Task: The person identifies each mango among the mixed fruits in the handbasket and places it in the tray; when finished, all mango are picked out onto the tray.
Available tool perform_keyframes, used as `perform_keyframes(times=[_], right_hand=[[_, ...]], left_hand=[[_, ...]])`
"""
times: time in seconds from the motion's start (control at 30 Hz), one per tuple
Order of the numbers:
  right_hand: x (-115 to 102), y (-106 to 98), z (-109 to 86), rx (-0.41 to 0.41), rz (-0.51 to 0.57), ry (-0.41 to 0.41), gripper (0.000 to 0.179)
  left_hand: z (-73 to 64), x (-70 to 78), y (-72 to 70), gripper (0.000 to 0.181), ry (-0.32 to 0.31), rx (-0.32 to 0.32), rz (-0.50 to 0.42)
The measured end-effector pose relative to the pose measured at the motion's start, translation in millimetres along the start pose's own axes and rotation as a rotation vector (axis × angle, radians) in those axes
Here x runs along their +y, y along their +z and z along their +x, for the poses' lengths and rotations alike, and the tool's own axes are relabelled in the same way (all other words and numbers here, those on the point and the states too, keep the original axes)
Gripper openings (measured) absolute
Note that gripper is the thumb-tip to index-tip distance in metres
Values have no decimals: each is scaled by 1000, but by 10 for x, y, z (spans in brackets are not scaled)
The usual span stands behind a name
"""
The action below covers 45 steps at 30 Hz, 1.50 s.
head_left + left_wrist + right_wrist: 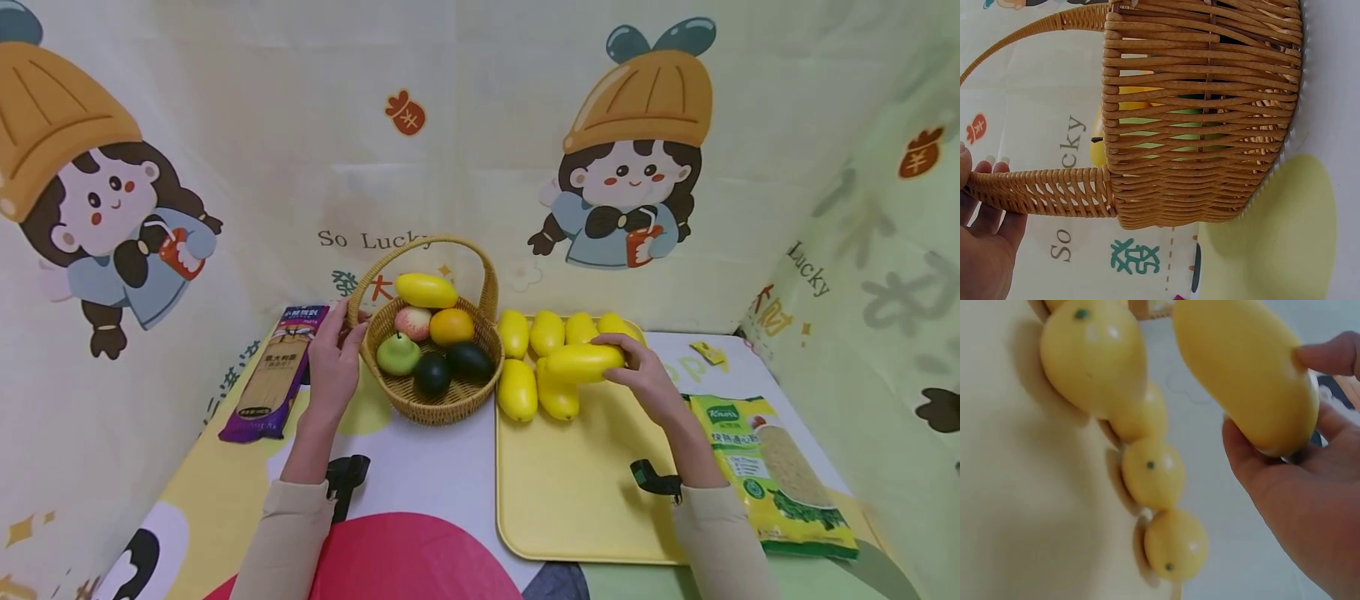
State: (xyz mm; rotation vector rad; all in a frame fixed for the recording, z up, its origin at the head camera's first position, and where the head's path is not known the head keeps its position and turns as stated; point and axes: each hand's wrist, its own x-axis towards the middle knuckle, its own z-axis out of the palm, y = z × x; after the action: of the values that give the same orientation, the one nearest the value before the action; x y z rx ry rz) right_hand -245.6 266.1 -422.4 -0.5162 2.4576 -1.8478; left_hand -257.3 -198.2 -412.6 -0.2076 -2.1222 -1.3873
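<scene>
My left hand grips the left side of the handle of a wicker basket; the left wrist view shows fingers curled round the handle. In the basket lie a yellow mango, a pinkish peach, an orange, a green pear and two dark avocados. My right hand holds another yellow mango by one end, above a yellow tray. Several more mangoes stand in two rows at the tray's back left.
A purple pasta packet lies left of the basket. Right of the tray is a yellow-green Knorr bag, with a small yellow packet behind it. A printed cloth wall rises close behind the basket and tray.
</scene>
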Motion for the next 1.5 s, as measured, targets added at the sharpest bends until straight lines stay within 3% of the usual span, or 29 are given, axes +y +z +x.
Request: perform_keyframes(times=[0.2,0.37,0.53,0.63,0.83,1.17,1.5], right_hand=[[92,-263,-112,-193,55,-3,45],[203,-480,-207,-343,38,12,52],[370,-619,-274,-462,41,20,53],[475,-640,-278,-492,44,40,52],[596,-616,-250,-423,25,91,51],[563,-607,-239,-256,-114,229,60],[480,-522,-203,-170,-206,264,59]], left_hand=[[8,-4,7,45,13,-4,-12],[13,6,7,44,15,-3,-13],[-7,0,3,45,-26,-10,-7],[-15,3,5,46,-54,-12,1],[-11,6,7,46,-66,-20,7],[-16,4,-14,46,-25,-19,-4],[-10,-13,-12,46,-9,-9,4]])
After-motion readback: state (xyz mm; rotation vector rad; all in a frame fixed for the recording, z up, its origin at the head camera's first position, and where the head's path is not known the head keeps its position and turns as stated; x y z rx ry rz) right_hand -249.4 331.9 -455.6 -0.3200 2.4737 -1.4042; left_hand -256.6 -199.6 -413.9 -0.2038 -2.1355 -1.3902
